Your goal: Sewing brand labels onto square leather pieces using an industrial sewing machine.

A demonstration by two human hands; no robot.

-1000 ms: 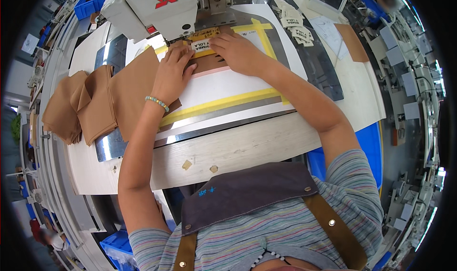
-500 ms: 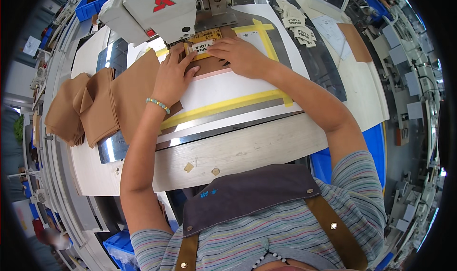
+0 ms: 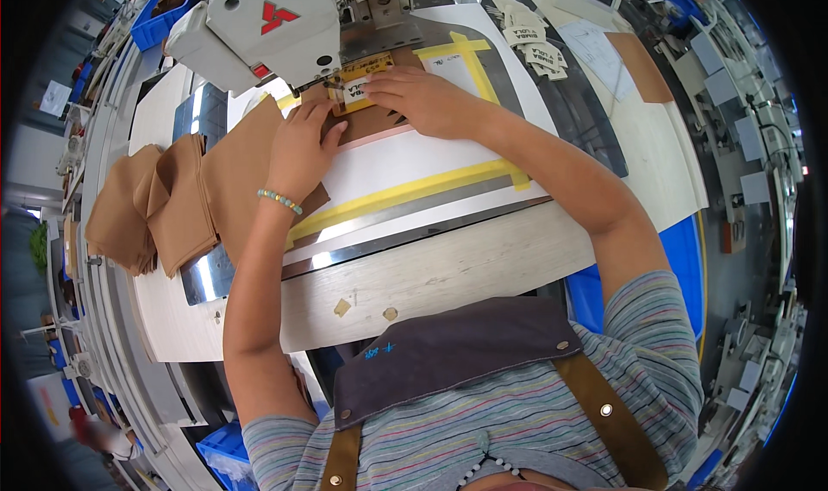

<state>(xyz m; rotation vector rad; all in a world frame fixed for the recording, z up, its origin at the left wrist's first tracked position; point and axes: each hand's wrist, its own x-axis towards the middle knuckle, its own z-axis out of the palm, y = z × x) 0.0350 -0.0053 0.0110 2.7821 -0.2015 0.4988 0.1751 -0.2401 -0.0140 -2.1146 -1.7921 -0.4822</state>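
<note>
Hands (image 3: pixel 435 104) — 2 — flank 1 white label (image 3: pixel 354 91) in 1 yellow frame (image 3: pixel 354 107).

You wear: grey striped short-sleeved shirt (image 3: pixel 466 413); dark apron (image 3: pixel 453 353), brown straps (image 3: pixel 628 446), metal snaps (image 3: pixel 606 411), blue marking (image 3: pixel 379 350); turquoise-and-gold beaded bracelet (image 3: pixel 280 201), worn left; pale neckline beads (image 3: pixel 470 473).

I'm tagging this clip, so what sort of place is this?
Probably a sewing workshop: a white sewing machine, brown fabric pieces stacked at left, and a pile of cream labels show it.
</note>
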